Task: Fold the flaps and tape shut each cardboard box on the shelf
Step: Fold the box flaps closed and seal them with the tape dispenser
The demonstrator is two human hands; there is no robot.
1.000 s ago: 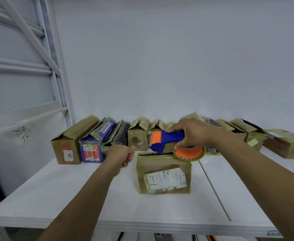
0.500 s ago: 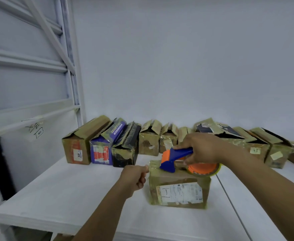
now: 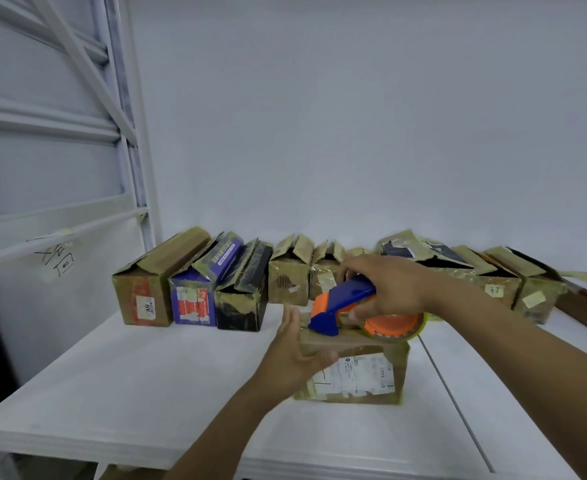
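Both hands met at the front cardboard box [image 3: 365, 379] on the shelf [image 3: 139, 393]. The left hand [image 3: 294, 355] lay straight-fingered against its left end, thumb apparently across the front. The right hand [image 3: 391, 289] gripped the tape dispenser [image 3: 342, 304] resting on its top.

left grip [image 3: 295, 355] fingers straight, thumb spread | right grip [image 3: 392, 289] fingers curled

Cardboard, back-row boxes [image 3: 146, 289]: about ten, side by side along the wall; exact figure uncertain where a hand covers the middle of the row.
Cardboard, front box [image 3: 351, 344], standing apart from the row: one, bearing one white label [image 3: 354, 374].
Tape dispenser [image 3: 340, 303], blue and orange: one.
Hands: two, namely left hand [image 3: 292, 358] and right hand [image 3: 389, 289].
Shelf [image 3: 146, 393], white: one.
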